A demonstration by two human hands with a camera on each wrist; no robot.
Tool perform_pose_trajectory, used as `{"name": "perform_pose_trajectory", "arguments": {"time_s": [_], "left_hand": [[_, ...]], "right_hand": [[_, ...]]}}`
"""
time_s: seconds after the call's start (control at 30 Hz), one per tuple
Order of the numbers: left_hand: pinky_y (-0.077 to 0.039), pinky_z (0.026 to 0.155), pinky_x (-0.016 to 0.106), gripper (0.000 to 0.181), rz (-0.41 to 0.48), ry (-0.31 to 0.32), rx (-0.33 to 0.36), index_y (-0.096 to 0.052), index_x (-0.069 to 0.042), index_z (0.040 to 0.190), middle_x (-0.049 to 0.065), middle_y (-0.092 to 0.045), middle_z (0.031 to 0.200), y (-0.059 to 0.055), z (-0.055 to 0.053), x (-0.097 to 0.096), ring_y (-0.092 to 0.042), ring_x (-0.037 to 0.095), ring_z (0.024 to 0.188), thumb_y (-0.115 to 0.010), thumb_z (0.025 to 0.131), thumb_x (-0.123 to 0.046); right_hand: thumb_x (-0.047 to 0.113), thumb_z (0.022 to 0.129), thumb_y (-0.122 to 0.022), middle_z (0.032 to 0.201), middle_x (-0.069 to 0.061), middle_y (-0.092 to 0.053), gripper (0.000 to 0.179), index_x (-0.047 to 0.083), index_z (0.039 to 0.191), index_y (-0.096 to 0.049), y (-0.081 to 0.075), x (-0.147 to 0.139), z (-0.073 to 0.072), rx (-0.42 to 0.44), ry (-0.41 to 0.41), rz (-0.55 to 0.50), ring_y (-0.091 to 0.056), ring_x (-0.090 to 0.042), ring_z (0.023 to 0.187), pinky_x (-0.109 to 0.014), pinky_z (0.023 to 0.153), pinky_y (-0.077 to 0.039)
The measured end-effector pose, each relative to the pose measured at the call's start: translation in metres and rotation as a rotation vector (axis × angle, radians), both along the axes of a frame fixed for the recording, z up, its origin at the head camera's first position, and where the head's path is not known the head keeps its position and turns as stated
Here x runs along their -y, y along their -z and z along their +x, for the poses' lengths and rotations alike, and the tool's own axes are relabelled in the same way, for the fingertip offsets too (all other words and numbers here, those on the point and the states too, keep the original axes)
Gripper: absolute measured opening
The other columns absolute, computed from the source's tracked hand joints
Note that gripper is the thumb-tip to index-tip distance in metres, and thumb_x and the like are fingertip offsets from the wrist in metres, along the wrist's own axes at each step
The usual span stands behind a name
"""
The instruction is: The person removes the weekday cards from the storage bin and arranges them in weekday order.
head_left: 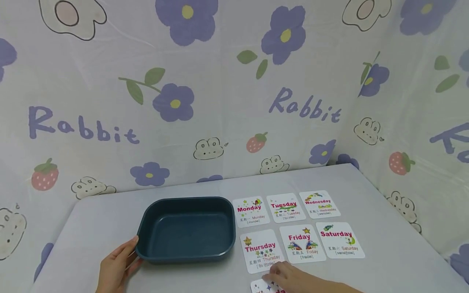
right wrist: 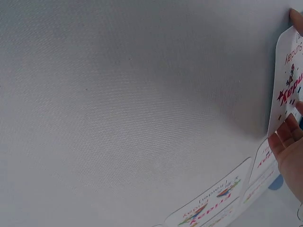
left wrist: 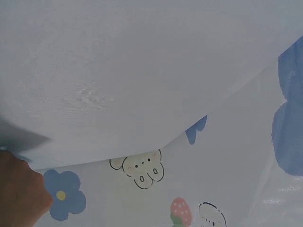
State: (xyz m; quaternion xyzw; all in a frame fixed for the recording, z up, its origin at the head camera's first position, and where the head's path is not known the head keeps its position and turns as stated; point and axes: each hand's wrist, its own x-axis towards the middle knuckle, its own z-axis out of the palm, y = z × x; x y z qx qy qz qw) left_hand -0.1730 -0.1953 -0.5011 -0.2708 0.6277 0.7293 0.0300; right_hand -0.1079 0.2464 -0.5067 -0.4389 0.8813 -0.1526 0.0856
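Note:
My left hand (head_left: pixel 116 266) grips the near left corner of a dark blue rectangular basin (head_left: pixel 187 257), fingers on the rim; in the left wrist view only part of that hand (left wrist: pixel 23 189) shows. The Sunday card (head_left: pixel 259 287) lies partly below the bottom edge of the head view. At its far edge, my right hand (head_left: pixel 291 277) pinches the card with bent fingers. The right wrist view has the Sunday card (right wrist: pixel 287 85) tilted up from the cloth, with fingers (right wrist: pixel 284 135) at its edge. Just beyond the fingertips is the Thursday card (head_left: pixel 261 249).
Right of the basin lie the Monday (head_left: pixel 250 212), Tuesday (head_left: pixel 286 208) and Wednesday (head_left: pixel 319 204) cards in a back row. The Friday (head_left: pixel 303 244) and Saturday (head_left: pixel 340 240) cards continue the row with Thursday. A printed curtain (head_left: pixel 227 101) stands behind the white-covered table (head_left: pixel 395 252).

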Motion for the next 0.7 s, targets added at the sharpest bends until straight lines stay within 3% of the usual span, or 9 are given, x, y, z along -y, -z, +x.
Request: {"name": "perform_pose_trajectory", "arguments": {"time_s": [0.3,0.7], "left_hand": [[-0.056,0.075,0.03,0.031,-0.015,0.0,-0.007,-0.067,-0.027,0.082,-0.016,-0.063,0.086,0.003,0.0,0.0,-0.063,0.002,0.076,-0.079,0.065,-0.05],[-0.056,0.074,0.031,0.026,-0.001,-0.014,0.015,-0.067,-0.029,0.074,-0.017,-0.063,0.082,0.01,0.002,0.0,-0.062,0.0,0.074,-0.08,0.063,-0.05]], "right_hand": [[0.052,0.092,-0.046,0.117,0.0,-0.045,0.057,0.01,0.131,-0.048,0.003,-0.005,0.003,-0.011,0.005,0.008,-0.042,-0.005,0.097,-0.018,0.079,-0.046],[0.051,0.092,-0.045,0.118,-0.001,-0.049,0.056,0.011,0.132,-0.051,0.013,-0.006,0.011,-0.105,0.003,0.005,-0.047,-0.008,0.102,-0.02,0.081,-0.047]]}}
